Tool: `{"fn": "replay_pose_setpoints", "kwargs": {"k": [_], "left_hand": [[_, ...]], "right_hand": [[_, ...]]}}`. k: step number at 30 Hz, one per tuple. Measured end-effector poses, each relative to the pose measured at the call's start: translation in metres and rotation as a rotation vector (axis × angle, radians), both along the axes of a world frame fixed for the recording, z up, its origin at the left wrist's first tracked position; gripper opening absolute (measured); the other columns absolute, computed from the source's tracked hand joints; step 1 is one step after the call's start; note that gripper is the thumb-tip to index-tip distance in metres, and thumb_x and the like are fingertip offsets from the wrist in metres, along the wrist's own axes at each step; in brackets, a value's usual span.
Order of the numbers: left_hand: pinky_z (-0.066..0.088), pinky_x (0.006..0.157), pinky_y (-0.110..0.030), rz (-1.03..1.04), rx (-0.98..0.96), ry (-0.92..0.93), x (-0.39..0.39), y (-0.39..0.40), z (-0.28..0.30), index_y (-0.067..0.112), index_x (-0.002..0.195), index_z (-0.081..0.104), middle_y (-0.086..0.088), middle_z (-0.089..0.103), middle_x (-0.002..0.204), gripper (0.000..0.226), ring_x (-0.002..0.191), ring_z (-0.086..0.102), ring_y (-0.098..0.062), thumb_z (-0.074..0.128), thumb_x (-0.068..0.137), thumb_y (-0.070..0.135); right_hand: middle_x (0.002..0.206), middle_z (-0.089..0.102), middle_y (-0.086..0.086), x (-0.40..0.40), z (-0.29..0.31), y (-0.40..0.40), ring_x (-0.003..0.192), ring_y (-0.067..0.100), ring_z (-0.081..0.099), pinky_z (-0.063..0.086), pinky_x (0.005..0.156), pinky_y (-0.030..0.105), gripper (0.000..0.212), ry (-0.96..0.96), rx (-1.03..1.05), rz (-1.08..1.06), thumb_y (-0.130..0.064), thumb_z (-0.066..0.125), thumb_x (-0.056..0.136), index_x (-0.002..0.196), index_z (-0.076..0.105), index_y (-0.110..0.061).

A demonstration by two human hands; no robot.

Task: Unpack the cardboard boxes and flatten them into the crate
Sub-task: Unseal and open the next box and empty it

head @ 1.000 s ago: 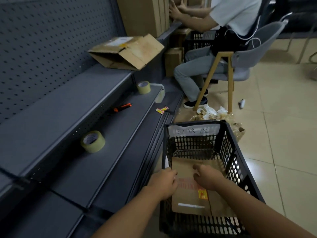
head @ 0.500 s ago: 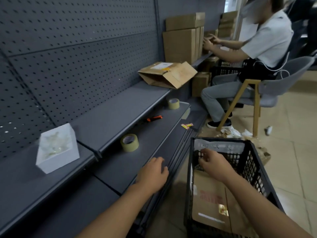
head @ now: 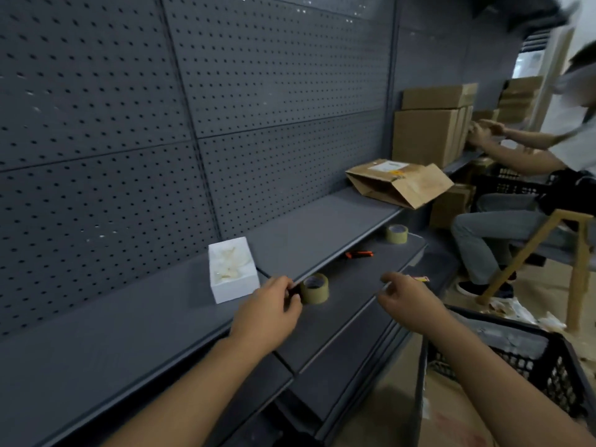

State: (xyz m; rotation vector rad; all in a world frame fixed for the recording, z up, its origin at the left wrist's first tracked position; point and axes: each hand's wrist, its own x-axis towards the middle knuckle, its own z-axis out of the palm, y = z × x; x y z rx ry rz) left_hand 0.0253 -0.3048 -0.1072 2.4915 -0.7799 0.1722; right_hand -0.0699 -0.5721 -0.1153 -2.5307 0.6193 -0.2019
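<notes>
Both hands are raised over the grey lower shelf (head: 351, 285), holding nothing. The left hand (head: 271, 312) hovers just beside a roll of tan tape (head: 314, 288) that lies flat on that shelf; its fingers are loosely curled, with the thumb and fingertips close to the roll, and contact with the roll cannot be confirmed. The right hand (head: 408, 301) is further right, over the shelf's front edge, fingers slightly spread and loosely bent. The black crate (head: 503, 356) stands on the floor at lower right, under the right forearm, with flattened brown cardboard (head: 451, 417) lying inside it. One opened cardboard box (head: 398, 182) lies on its side on the upper shelf (head: 161, 321), well apart from both hands, its flap hanging past the shelf edge. Behind it, closed cardboard boxes (head: 429, 130) are stacked against the pegboard wall (head: 193, 108). A white foam box (head: 232, 269) with pale contents sits on the upper shelf, near the left hand. A second tape roll (head: 397, 233) and an orange-handled cutter (head: 359, 254) lie further along the lower shelf. At the right, a second person (head: 516, 201) sits on a chair (head: 567, 253), both hands at the stacked boxes
</notes>
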Motion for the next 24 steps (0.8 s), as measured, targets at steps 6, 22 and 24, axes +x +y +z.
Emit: {"fn": "replay_pose_setpoints", "kwargs": {"k": [6,22,24], "left_hand": [[0.053,0.083,-0.038,0.155,0.111,-0.109,0.006,0.075,0.046,0.027,0.136,0.053,0.008,0.060,0.123,0.038,0.104,0.061,-0.020,0.045,0.103,0.045],[0.053,0.086,-0.035,0.511,0.220,-0.236,-0.014,0.250,0.099,0.026,0.139,0.049,0.008,0.057,0.131,0.041,0.114,0.059,-0.015,0.041,0.106,0.048],[0.052,0.085,-0.034,0.564,0.219,-0.241,-0.020,0.273,0.105,0.026,0.140,0.049,0.008,0.056,0.131,0.041,0.114,0.058,-0.016,0.042,0.106,0.047]], "right_hand": [[0.103,0.063,-0.004,0.037,0.044,0.048,0.083,0.018,0.062,0.057,0.076,0.044,0.035,-0.040,-0.108,0.153,-0.038,0.054,0.101,0.132,0.055,-0.022],[0.131,0.062,-0.003,0.104,0.107,0.224,0.099,0.016,0.060,0.053,0.083,0.037,0.043,-0.245,-0.131,0.457,-0.042,0.052,0.101,0.140,0.054,-0.025],[0.132,0.061,-0.005,0.110,0.112,0.250,0.098,0.015,0.059,0.051,0.081,0.034,0.041,-0.256,-0.148,0.511,-0.040,0.051,0.101,0.139,0.055,-0.024]]}}
